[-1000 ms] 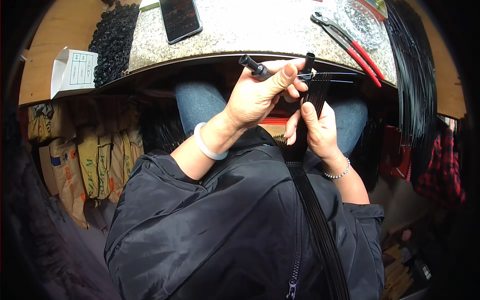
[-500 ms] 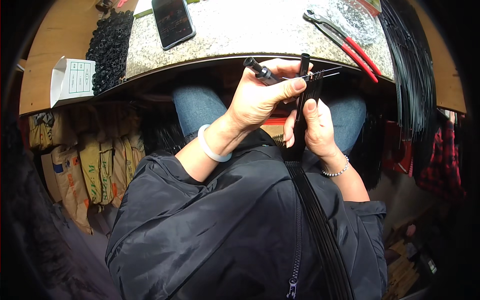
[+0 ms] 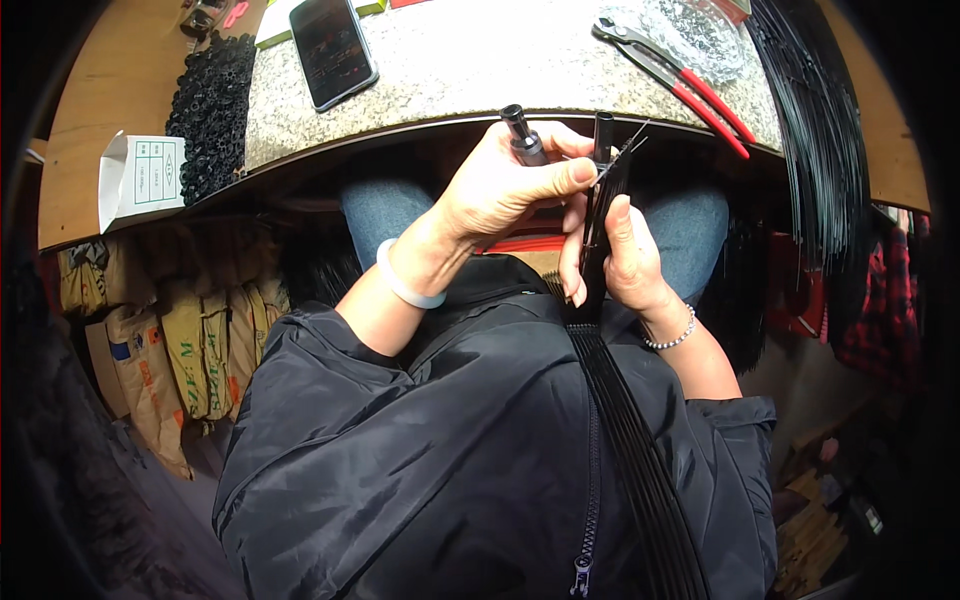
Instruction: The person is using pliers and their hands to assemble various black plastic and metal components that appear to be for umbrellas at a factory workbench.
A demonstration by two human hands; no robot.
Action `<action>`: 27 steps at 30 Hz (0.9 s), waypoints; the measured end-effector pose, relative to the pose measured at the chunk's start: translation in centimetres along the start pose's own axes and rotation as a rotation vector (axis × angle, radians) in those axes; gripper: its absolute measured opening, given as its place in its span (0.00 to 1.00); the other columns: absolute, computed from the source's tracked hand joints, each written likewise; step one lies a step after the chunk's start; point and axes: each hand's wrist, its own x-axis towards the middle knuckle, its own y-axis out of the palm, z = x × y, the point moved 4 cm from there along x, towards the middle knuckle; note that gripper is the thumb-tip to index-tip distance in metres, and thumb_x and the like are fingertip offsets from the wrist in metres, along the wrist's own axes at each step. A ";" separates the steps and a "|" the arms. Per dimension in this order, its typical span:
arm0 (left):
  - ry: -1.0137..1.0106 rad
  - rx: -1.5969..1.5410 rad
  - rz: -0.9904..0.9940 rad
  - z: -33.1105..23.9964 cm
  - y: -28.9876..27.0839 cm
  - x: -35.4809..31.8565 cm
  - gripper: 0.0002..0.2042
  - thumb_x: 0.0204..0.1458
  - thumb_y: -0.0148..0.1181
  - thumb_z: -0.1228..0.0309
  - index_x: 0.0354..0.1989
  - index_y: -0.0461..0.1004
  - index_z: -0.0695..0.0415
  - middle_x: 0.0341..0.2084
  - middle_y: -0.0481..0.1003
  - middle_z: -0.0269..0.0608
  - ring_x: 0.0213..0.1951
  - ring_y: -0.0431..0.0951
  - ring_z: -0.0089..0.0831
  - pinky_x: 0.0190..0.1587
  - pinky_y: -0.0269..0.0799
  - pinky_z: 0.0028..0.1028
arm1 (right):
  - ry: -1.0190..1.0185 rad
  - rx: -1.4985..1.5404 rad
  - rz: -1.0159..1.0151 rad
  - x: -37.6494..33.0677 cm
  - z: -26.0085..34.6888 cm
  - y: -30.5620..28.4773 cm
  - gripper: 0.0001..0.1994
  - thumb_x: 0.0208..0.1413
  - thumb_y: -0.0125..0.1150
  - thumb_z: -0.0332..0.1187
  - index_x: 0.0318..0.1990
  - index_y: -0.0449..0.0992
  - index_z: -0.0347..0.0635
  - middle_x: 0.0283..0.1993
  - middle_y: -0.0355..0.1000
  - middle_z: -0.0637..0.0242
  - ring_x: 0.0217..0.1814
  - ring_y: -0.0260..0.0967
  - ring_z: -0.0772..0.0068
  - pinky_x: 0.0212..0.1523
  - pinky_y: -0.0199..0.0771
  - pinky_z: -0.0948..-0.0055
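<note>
Fingers of left hand (image 3: 495, 190) curl round black tool (image 3: 522, 133), thumb beside thin rods (image 3: 632, 144); right hand (image 3: 632, 262) pinches black strip (image 3: 594, 250), near worktop (image 3: 450, 75). Step, judged: working rods at strip's end; next move wants steady grip.

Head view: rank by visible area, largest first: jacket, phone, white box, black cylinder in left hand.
1. Jacket
2. Phone and white box: too alike to rank
3. Black cylinder in left hand, partly hidden

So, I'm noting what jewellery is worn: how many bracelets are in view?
2: a smooth white bangle on the left wrist and a beaded bracelet on the right wrist. Any under the sleeves would be hidden.
</note>
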 end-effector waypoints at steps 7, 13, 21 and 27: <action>0.035 0.075 -0.009 -0.7 0.0 0.2 0.09 0.48 0.62 0.76 0.36 0.73 0.66 0.22 0.75 0.43 0.18 0.74 0.26 0.22 0.69 0.21 | 0.000 0.028 0.007 0.0 -0.2 0.0 0.35 0.57 0.31 0.62 0.36 0.68 0.32 0.16 0.69 0.58 0.11 0.64 0.75 0.15 0.65 0.81; 0.032 0.339 -0.060 -1.3 -0.9 0.4 0.11 0.46 0.65 0.71 0.35 0.75 0.65 0.25 0.76 0.37 0.26 0.72 0.19 0.28 0.68 0.19 | 0.069 0.068 0.067 0.5 -1.0 -0.3 0.36 0.57 0.28 0.63 0.29 0.68 0.33 0.11 0.63 0.59 0.09 0.61 0.72 0.11 0.62 0.80; 0.263 0.125 -0.085 -5.1 -1.0 1.3 0.19 0.61 0.44 0.62 0.53 0.61 0.64 0.49 0.69 0.49 0.49 0.71 0.35 0.49 0.68 0.28 | 0.061 0.026 -0.002 0.4 -0.7 0.0 0.33 0.58 0.33 0.61 0.22 0.66 0.37 0.12 0.63 0.63 0.11 0.59 0.78 0.14 0.60 0.83; 0.173 0.345 0.111 -4.8 2.4 2.5 0.22 0.62 0.38 0.57 0.51 0.65 0.63 0.50 0.69 0.52 0.53 0.69 0.40 0.56 0.65 0.34 | 0.059 0.001 -0.031 0.3 -0.6 0.4 0.32 0.58 0.33 0.60 0.23 0.66 0.37 0.13 0.63 0.63 0.12 0.60 0.78 0.14 0.60 0.82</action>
